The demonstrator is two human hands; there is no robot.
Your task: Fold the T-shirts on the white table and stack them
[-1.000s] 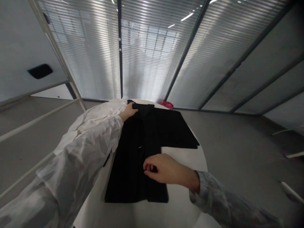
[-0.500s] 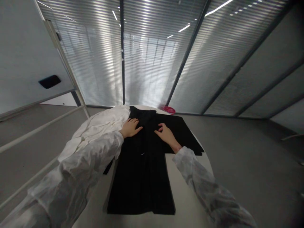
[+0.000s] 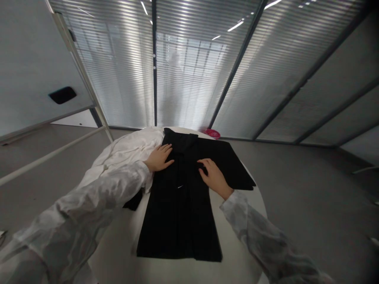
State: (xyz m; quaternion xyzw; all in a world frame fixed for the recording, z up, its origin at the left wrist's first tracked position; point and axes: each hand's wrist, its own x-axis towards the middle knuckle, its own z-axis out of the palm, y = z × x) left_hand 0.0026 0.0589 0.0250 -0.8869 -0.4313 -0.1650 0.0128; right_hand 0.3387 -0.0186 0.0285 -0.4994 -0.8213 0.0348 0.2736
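A black garment (image 3: pixel 180 213) lies spread flat on a round white table (image 3: pixel 118 252), collar at the far end and one sleeve stretched out to the right. My left hand (image 3: pixel 159 158) rests flat on its upper left part, fingers spread. On the upper right part, my right hand (image 3: pixel 213 177) also lies flat with fingers apart. Neither hand grips the cloth. Both my arms wear pale translucent sleeves.
A crumpled white garment (image 3: pixel 124 152) lies on the table's left side, next to the black one. A small pink basket (image 3: pixel 212 133) sits at the table's far edge. Glass walls with blinds stand behind; grey floor surrounds the table.
My right hand left the garment's lower middle, where it was pinched, and now lies flat near the chest. My left hand slid from the collar down a little.
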